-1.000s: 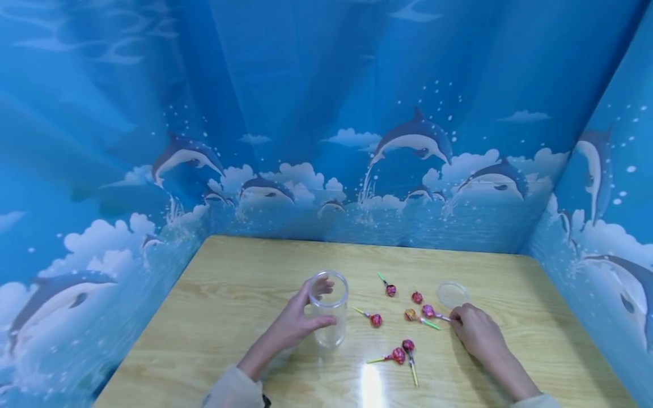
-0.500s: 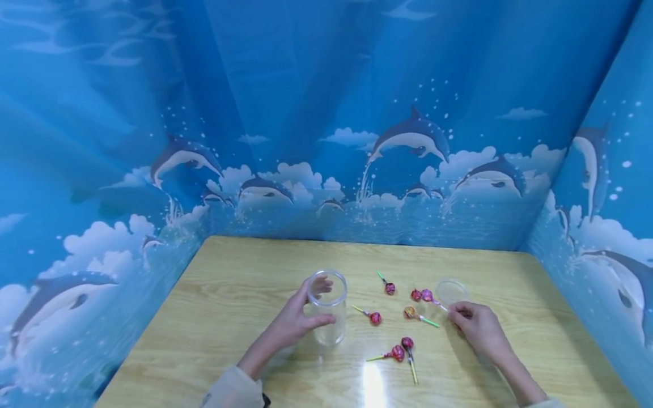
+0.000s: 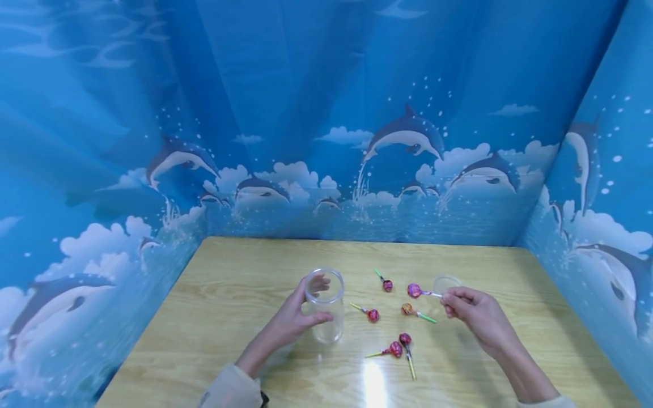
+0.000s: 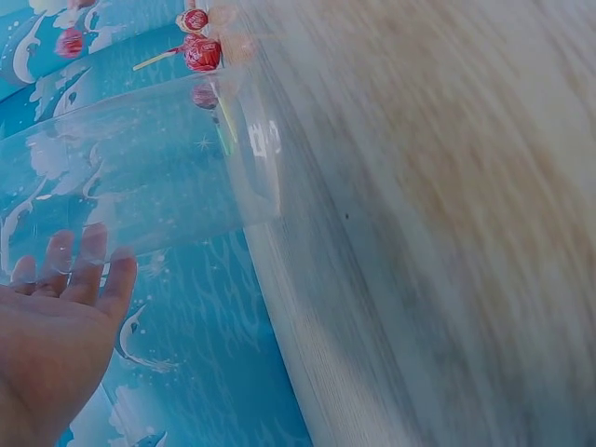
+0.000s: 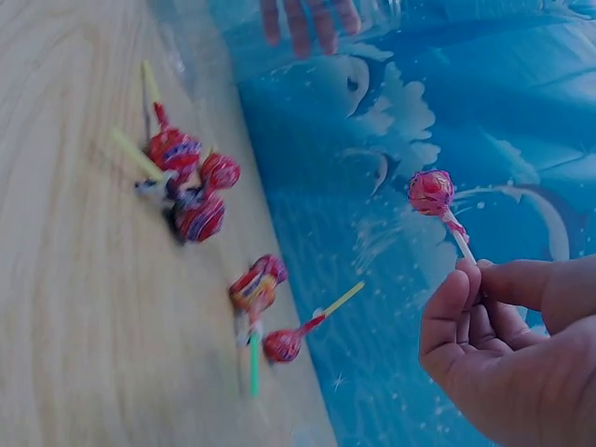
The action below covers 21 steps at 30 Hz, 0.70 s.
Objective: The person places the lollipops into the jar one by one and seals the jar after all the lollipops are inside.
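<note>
Bright, even light with a blue cast everywhere

Overhead glare streak on the counter [image 3: 374, 385] near edge; head view bends at the edges, and both wrist views are soft, with the left one smeared by motion blur.

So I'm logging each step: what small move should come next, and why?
Probably carry the pink wrapped lollipop, pinched by its stick in the right hand, leftward over the clear plastic jar: the left hand steadies it upright, mouth open.

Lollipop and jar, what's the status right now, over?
Left hand grips clear jar, upright on table. Right hand pinches pink lollipop by its stick, lifted. Five lollipops loose between.
</note>
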Available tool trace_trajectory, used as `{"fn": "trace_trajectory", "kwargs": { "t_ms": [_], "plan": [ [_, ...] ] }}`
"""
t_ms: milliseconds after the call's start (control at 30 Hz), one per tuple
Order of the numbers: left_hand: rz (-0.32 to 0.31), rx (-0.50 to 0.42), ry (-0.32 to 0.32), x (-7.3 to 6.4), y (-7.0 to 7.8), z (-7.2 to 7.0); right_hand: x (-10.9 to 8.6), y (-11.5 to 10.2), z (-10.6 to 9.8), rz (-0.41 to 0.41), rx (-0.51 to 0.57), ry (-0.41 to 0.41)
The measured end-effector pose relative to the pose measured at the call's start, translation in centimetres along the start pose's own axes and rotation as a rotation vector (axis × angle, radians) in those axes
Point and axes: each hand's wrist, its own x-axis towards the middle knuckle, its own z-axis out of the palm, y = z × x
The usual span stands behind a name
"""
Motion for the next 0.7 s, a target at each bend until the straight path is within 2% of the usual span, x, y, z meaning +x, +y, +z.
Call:
{"fn": "trace_trajectory", "kwargs": {
  "t_ms": [233, 700],
  "plan": [
    [-0.004, 0.01, -0.013, 0.1, 0.1, -0.1, -0.5, -2.1, 1.8, -0.055, 0.108, -0.083],
    [-0.016, 0.024, -0.012, 0.1, 0.1, -0.1, 0.8, -5.8, 6.3, -0.066, 0.153, -0.147]
  ]
}}
